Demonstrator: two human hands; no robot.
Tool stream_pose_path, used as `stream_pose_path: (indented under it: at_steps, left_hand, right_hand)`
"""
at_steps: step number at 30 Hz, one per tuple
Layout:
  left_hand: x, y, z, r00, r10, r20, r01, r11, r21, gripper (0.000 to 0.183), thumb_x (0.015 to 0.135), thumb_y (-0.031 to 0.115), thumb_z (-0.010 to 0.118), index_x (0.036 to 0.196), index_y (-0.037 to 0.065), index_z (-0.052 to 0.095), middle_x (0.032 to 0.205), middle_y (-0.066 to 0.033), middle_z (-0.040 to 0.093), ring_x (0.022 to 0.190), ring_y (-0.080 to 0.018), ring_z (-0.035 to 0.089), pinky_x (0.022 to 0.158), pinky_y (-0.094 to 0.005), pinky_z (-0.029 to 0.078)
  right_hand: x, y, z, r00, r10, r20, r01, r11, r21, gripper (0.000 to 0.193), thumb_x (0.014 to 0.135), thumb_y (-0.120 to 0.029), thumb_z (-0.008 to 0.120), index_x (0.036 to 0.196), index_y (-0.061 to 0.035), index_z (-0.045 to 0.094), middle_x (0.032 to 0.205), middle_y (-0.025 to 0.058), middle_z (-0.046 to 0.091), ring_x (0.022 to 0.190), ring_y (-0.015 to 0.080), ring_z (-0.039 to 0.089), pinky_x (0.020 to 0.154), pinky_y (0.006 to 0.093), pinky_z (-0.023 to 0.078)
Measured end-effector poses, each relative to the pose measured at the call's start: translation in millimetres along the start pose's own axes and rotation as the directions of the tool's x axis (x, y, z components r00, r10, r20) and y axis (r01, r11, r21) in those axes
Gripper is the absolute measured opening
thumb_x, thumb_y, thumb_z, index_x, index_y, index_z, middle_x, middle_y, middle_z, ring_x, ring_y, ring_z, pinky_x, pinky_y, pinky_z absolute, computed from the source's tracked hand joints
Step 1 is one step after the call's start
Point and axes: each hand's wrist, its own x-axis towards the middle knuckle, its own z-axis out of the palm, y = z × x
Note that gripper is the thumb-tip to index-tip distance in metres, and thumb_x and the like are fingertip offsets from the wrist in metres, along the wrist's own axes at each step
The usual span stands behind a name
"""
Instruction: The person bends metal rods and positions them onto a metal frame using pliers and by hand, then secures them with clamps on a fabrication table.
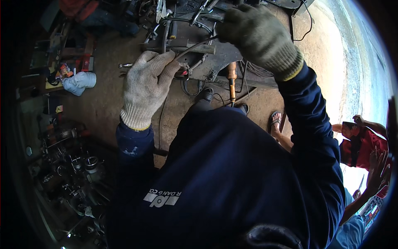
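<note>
In a pale knit glove, my left hand (146,85) is closed at the near-left side of a dark metal workbench (226,56), its fingers round the lower end of a thin dark rod or cable (191,48). That piece slants up to my right hand (262,36), which wears a darker grey-green glove and is curled shut at its upper end. The right fingertips are partly hidden. Beneath the thin piece, a short metal bar or pipe (203,48) lies across the bench. Shiny clamp-like tools (200,12) and curved metal strips stand just beyond.
A tool with an orange-brown handle (231,72) hangs at the bench's near edge, beside a coiled cable (257,69). Cables trail over the floor by my feet. Mechanical parts (89,166) crowd the left. Two people are at the right, one in a red shirt (365,147); a sandalled foot (274,120) is close.
</note>
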Motion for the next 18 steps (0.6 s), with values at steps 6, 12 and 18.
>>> stream_pose_path:
  at_steps: [6, 12, 18]
  left_hand:
    - [-1, -34, -16, 0.97, -0.193, 0.146, 0.218, 0.959, -0.183, 0.018, 0.091, 0.014, 0.076, 0.102, -0.001, 0.073, 0.081, -0.01, 0.067, 0.071, -0.0201, 0.065, 0.065, -0.0339, 0.05]
    - [-18, -109, 4, 0.859, -0.404, 0.315, 0.507, 0.587, -0.631, 0.015, 0.097, 0.017, 0.072, 0.099, 0.002, 0.072, 0.084, -0.0014, 0.069, 0.07, -0.0098, 0.064, 0.062, -0.0259, 0.048]
    - [-16, -135, 3, 0.841, -0.181, 0.51, 0.541, 0.254, -0.802, 0.02, 0.097, 0.016, 0.072, 0.111, 0.003, 0.069, 0.089, -0.0029, 0.07, 0.065, -0.0062, 0.062, 0.055, -0.0206, 0.048]
  right_hand:
    - [74, -72, 12, 0.97, 0.122, -0.21, -0.224, 0.783, -0.58, 0.032, 0.086, -0.015, 0.078, 0.116, -0.0061, 0.072, 0.102, 0.0085, 0.075, 0.082, 0.0226, 0.072, 0.078, 0.0358, 0.062]
    - [41, -120, 81, 0.671, 0.1, -0.735, -0.322, 0.932, -0.168, 0.028, 0.091, -0.009, 0.075, 0.117, -0.0025, 0.07, 0.099, 0.0047, 0.072, 0.076, 0.0146, 0.068, 0.066, 0.027, 0.056]
    - [51, -151, 198, 0.746, 0.457, -0.484, -0.625, 0.732, -0.272, 0.037, 0.084, -0.021, 0.081, 0.117, -0.0089, 0.072, 0.096, 0.0079, 0.073, 0.072, 0.0224, 0.069, 0.063, 0.0351, 0.056]
